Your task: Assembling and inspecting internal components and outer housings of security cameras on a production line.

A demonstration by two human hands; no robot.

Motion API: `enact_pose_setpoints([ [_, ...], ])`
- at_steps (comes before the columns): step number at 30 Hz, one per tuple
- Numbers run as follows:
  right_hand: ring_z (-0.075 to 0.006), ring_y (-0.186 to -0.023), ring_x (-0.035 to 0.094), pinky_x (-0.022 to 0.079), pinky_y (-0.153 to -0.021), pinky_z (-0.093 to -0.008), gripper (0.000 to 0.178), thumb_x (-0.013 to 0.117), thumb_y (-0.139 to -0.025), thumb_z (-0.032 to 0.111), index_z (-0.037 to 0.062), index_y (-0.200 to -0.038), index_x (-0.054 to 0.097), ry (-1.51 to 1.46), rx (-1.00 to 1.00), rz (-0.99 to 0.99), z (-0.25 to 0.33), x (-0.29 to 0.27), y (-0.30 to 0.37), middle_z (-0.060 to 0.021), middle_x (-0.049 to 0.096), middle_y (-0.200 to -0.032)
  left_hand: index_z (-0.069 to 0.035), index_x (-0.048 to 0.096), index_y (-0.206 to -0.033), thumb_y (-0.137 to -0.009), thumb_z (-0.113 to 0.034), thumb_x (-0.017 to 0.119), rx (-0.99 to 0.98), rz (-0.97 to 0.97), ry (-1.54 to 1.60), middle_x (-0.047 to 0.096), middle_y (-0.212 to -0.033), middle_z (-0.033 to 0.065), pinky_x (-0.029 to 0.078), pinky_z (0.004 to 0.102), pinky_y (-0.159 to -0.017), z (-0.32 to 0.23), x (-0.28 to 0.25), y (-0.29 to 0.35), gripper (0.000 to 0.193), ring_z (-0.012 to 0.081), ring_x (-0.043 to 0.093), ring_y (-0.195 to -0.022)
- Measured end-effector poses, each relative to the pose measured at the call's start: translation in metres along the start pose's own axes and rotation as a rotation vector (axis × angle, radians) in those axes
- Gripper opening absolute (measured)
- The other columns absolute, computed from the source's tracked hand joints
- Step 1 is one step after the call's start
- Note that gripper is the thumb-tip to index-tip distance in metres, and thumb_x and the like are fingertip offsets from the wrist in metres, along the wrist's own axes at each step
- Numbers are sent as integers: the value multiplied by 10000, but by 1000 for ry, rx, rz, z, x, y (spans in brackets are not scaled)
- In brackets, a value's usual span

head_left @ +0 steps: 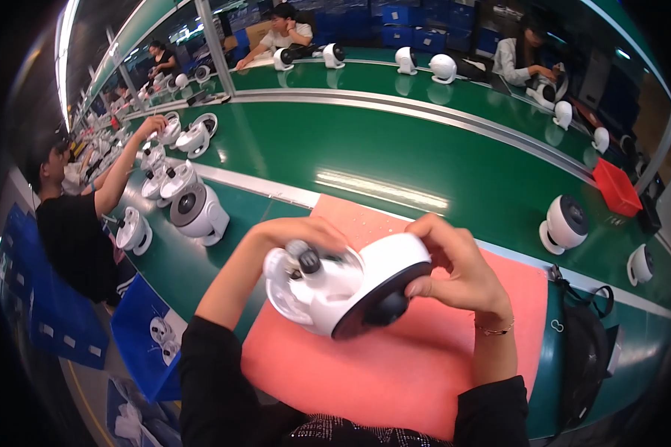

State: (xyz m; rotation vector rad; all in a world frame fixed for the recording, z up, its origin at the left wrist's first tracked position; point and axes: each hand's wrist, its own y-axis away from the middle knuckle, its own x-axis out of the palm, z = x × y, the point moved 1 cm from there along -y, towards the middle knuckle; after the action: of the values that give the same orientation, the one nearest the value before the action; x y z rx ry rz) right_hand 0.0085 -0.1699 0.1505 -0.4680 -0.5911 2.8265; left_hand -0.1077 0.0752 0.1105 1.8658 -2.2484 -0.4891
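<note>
Both curled inward, left hand [312, 232] and right hand [464, 272] grip 1 tilted white device [344, 287].

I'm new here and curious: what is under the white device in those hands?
A salmon-pink mat lies beneath the white device; the patch directly behind it, and anything there, is covered from view.

Head cam (L of pair), fisheye: looks down & fwd from above near edge of pink mat [417, 357], v. close; far edge of green belt [298, 141] bends, farther off.
</note>
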Motion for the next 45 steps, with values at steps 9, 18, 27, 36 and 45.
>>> enact_pose_setpoints([
  [9, -140, -879, 605, 485, -681, -287, 395, 687, -785, 245, 62, -1112, 561, 29, 308, 315, -7, 32, -14, -57, 650, -961, -17, 577, -1142, -840, -213, 607, -21, 21, 5, 595, -1088, 80, 473, 295, -798, 3, 40, -21, 361, 148, 565, -968],
  [18, -277, -642, 594, 464, -588, -338, 397, 748, -679, 327, 34, -877, 568, 367, 76, 347, 18, 18, 4, -106, 592, -729, 54, 627, -889, -935, -256, 455, 170, -831, -324, 641, -807, 122, 519, 336, -797, 34, 98, 85, 358, 208, 641, -901],
  [27, -288, -491, 582, 453, -491, -316, 428, 758, -670, 369, -17, -750, 591, 402, 229, 201, 11, 42, -6, -151, 558, -549, 64, 591, -1087, -647, -279, 802, 270, -924, -516, 643, -969, 230, 520, 296, -736, 32, 160, 111, 597, 268, 673, -827],
  [36, -218, -409, 507, 375, -438, -308, 447, 725, -691, 425, 18, -609, 561, 608, 339, 326, -6, 42, -17, -104, 483, -462, 3, 667, -836, -627, -279, 795, -74, -780, -672, 637, -634, 112, 478, 268, -553, 19, 134, 119, 374, 219, 647, -578],
  [45, -320, -477, 491, 372, -489, -404, 525, 432, -919, 423, 39, -586, 562, 724, 402, 438, -23, 48, -23, -133, 466, -477, -50, 576, -527, -704, -457, 710, -106, -593, -846, 559, -476, 33, 397, 274, -426, 14, 103, 113, 464, 184, 564, -425],
])
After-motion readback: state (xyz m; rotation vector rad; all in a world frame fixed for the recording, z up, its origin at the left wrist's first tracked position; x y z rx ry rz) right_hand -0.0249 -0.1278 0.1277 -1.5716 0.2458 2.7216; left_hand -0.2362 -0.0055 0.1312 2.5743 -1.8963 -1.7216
